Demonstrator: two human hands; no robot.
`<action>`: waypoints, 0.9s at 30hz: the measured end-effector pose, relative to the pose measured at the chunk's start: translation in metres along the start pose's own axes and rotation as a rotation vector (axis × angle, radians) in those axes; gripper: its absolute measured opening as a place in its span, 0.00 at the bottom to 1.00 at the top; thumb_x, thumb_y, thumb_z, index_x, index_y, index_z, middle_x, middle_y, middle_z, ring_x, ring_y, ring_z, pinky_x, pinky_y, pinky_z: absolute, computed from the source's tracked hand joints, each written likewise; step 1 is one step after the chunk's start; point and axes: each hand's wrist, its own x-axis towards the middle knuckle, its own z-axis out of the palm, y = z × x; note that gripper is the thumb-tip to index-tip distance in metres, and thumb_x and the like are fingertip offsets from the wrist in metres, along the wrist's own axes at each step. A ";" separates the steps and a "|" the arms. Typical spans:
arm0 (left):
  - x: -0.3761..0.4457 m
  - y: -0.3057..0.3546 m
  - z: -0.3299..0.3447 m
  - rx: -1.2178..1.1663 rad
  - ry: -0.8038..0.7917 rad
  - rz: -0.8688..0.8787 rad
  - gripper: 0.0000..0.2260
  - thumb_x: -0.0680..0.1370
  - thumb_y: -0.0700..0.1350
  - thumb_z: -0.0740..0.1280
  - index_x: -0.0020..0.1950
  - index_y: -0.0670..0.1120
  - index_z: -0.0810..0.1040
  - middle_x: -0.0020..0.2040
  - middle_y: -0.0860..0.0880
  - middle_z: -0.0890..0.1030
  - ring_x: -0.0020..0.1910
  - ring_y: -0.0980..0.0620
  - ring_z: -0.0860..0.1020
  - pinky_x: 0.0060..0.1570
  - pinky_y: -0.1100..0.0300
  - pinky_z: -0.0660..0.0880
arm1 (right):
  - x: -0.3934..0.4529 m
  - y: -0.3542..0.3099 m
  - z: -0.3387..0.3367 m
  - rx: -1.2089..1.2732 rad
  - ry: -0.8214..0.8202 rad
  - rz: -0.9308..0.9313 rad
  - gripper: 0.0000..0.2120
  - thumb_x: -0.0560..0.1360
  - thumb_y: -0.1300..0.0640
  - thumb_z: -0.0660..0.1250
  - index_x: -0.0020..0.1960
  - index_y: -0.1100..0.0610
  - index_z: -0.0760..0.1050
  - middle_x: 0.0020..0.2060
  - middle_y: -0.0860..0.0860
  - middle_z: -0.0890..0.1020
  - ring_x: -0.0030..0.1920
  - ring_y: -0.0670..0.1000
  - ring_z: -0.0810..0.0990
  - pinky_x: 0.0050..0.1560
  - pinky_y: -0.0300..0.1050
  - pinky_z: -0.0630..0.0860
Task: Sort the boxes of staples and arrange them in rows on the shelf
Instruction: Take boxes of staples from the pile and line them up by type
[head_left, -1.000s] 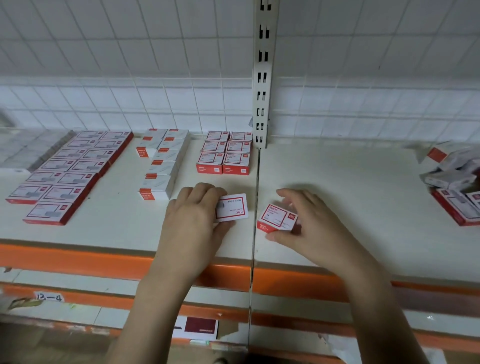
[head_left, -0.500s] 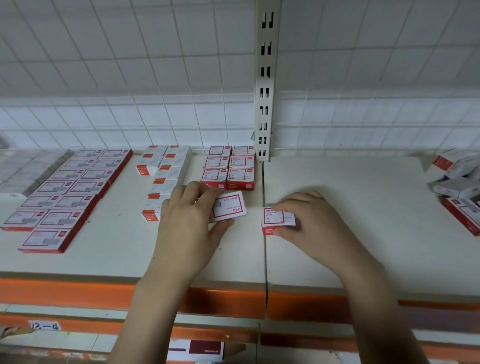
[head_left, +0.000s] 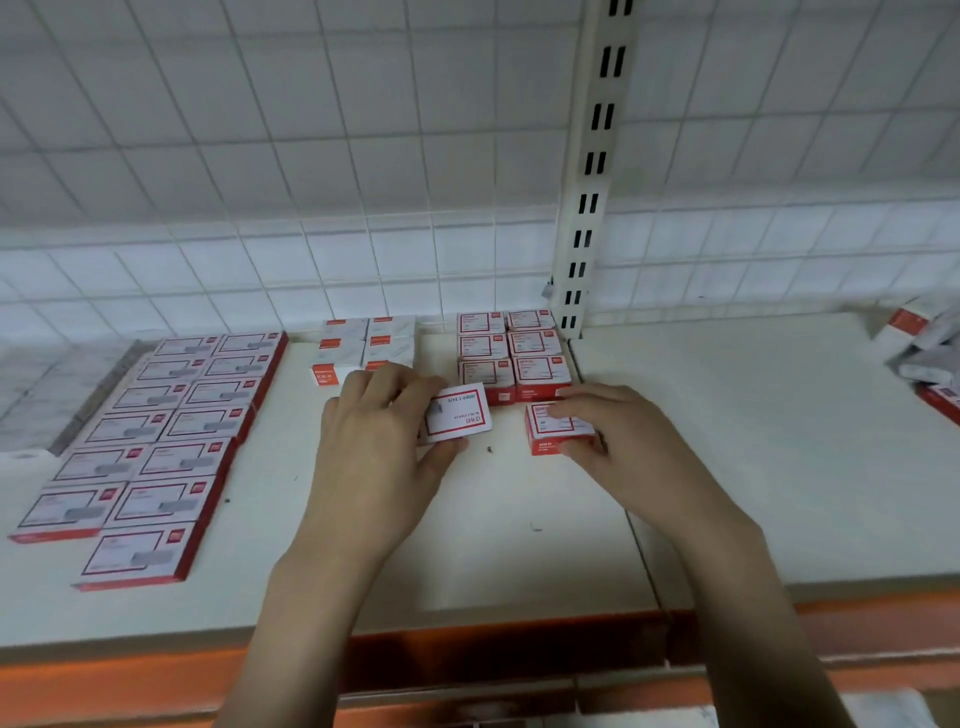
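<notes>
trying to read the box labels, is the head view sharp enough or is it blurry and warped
Head view: soft throughout, print on the box in the left hand and on the box under the right hand too smeared to read; wide-angle bending curves the tile wall and slotted upright; the loose boxes at the right edge blur most; even light, faint shadows, no glare.

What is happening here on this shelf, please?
A person is sorting small boxes of staples on a white shelf. The left hand holds one red-bordered box tilted above the shelf. The right hand grips another box that sits just in front of a two-column block of the same red boxes. Further left are two rows of white boxes and two long rows of larger flat boxes. An unsorted heap lies at the far right.
</notes>
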 end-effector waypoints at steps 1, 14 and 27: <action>0.000 -0.003 0.000 -0.004 -0.002 0.005 0.18 0.66 0.51 0.69 0.52 0.44 0.80 0.46 0.46 0.78 0.43 0.42 0.74 0.40 0.57 0.65 | -0.001 -0.001 0.003 -0.004 0.018 0.001 0.16 0.71 0.62 0.70 0.59 0.55 0.78 0.60 0.49 0.78 0.59 0.54 0.73 0.58 0.39 0.66; 0.001 -0.012 0.002 -0.042 -0.027 0.021 0.18 0.65 0.47 0.76 0.52 0.43 0.81 0.45 0.45 0.79 0.43 0.41 0.75 0.40 0.56 0.65 | 0.010 -0.007 0.020 -0.086 0.150 -0.024 0.15 0.67 0.70 0.71 0.51 0.57 0.83 0.49 0.54 0.82 0.50 0.59 0.77 0.50 0.41 0.68; -0.010 -0.035 -0.010 -0.072 -0.012 -0.007 0.19 0.67 0.50 0.68 0.55 0.44 0.78 0.47 0.45 0.77 0.44 0.41 0.74 0.41 0.53 0.70 | 0.017 -0.037 0.016 -0.105 0.078 0.031 0.16 0.74 0.61 0.66 0.62 0.55 0.76 0.59 0.49 0.77 0.59 0.51 0.70 0.54 0.34 0.61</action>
